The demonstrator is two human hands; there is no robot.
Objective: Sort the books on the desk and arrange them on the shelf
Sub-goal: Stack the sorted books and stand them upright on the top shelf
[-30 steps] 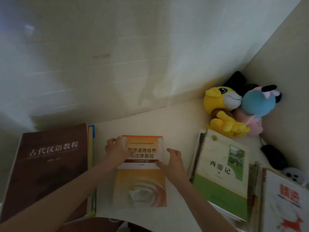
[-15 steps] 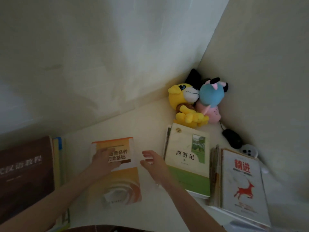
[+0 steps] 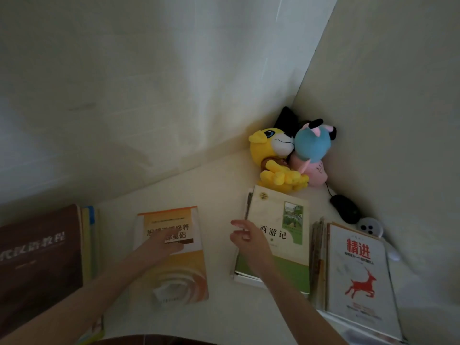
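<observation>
Left grip [image 3: 161, 245] flat, fingers straight, on orange book [image 3: 181, 277]; right grip [image 3: 249, 242] loose-fingered over green book [image 3: 288, 245].

4 books flat, covers up, on table [image 3: 219, 190]: brown book [image 3: 37, 257] far left atop a stack, orange book [image 3: 181, 277] ctr, green-cream book [image 3: 288, 247] right of it on a pile, red-deer book [image 3: 358, 277] far right

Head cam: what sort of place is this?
Probably a home or dorm study desk: textbooks lie flat on the pale desktop, plush toys fill the wall corner, a black computer mouse sits beside them.
</observation>
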